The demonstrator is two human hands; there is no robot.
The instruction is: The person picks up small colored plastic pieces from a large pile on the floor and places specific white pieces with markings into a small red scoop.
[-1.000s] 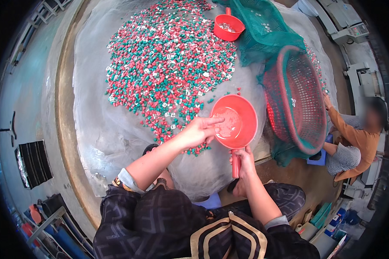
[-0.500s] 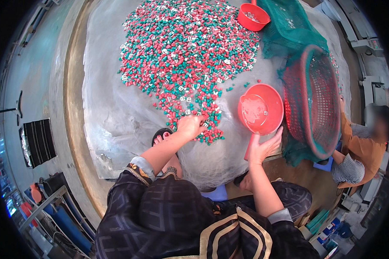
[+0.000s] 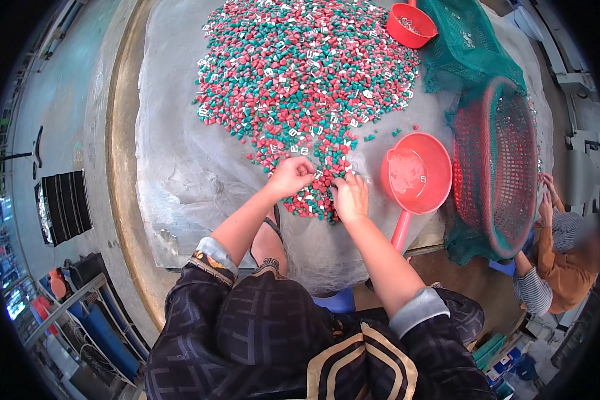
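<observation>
A spread of small red and green cone-shaped pieces [image 3: 300, 73] covers the sheeted surface in front of me, with white buckle-like frames mixed in. A narrower tongue of it reaches toward me. At the left side of this tongue is my left hand [image 3: 291, 178], its fingers curled in a pinch; whatever they hold is too small to make out. My right hand [image 3: 351, 198] touches the tongue's right edge, its fingers bent but apart, with nothing seen in them. To its right rests a red dipper [image 3: 417, 173] with one small white frame inside, its handle toward me.
A red mesh basket [image 3: 493, 167] with green netting [image 3: 470, 50] stands at the right. A smaller red dipper [image 3: 410, 27] holding white pieces sits at the far right. Beyond the basket, a person in brown [image 3: 567, 277] sits at work. A dark ridged mat [image 3: 65, 208] lies at the left.
My right hand has let go of the red dipper's handle and moved left to the pieces. The dipper now rests on the sheet. My left hand stays at the pile, slightly farther up.
</observation>
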